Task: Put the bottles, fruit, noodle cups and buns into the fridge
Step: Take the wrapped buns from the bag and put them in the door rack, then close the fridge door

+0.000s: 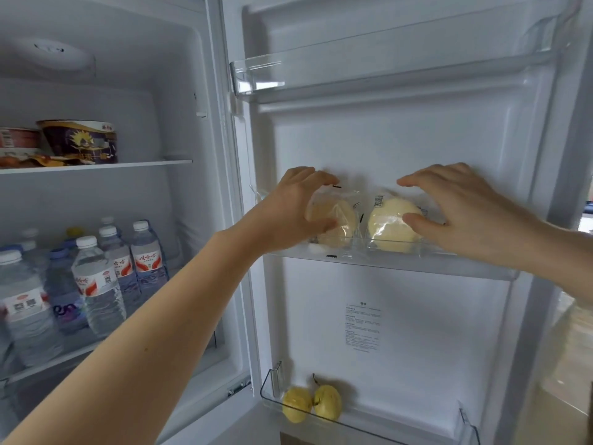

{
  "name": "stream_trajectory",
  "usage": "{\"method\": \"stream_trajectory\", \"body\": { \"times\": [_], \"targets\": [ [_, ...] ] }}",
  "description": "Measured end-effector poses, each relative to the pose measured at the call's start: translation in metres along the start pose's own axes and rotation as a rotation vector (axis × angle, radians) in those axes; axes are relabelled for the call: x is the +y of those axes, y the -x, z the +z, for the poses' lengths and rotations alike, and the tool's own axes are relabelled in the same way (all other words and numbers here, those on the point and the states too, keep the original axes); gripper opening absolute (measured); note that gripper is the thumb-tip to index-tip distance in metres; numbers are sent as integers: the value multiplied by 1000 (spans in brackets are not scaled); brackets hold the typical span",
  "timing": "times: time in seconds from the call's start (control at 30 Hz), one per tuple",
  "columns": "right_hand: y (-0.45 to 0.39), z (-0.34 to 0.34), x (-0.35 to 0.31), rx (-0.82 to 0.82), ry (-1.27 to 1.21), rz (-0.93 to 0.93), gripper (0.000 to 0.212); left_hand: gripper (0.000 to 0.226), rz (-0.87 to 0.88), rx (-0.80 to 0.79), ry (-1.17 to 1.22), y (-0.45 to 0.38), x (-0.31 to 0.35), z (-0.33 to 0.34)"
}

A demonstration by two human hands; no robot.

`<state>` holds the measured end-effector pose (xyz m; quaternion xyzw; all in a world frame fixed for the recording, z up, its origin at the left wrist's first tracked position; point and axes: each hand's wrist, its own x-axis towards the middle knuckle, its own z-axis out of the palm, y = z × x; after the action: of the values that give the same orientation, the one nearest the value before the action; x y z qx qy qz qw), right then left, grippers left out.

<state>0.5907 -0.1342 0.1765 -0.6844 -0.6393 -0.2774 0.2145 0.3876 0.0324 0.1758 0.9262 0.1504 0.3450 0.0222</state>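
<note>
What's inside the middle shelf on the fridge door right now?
Two pale round buns in clear plastic wrappers sit side by side in the clear middle door shelf: the left bun under the left hand, the right bun under the right hand. The hands hide whatever lies behind them.

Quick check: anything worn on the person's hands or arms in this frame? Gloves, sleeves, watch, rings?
Nothing visible. The left hand and right hand are bare: no gloves, no rings to be seen. Both forearms are uncovered as far as the frame shows, with no sleeve edge, watch or band at either wrist. Upper arms are out of view.
</note>
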Motion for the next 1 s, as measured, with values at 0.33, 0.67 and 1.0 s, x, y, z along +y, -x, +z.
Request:
{"method": "stream_trajectory", "body": {
  "times": [0.33,0.67,1.0],
  "targets": [
    [42,-1,-19,191,-162,6,33,26,10,401,69,45,40,28],
    [79,0,-10,267,-305,-86,27,27,-83,405,95,78,109,78],
    [113,-17,96,332,-388,-167,27,27,-257,570,98,49,211,174]
  ]
}}
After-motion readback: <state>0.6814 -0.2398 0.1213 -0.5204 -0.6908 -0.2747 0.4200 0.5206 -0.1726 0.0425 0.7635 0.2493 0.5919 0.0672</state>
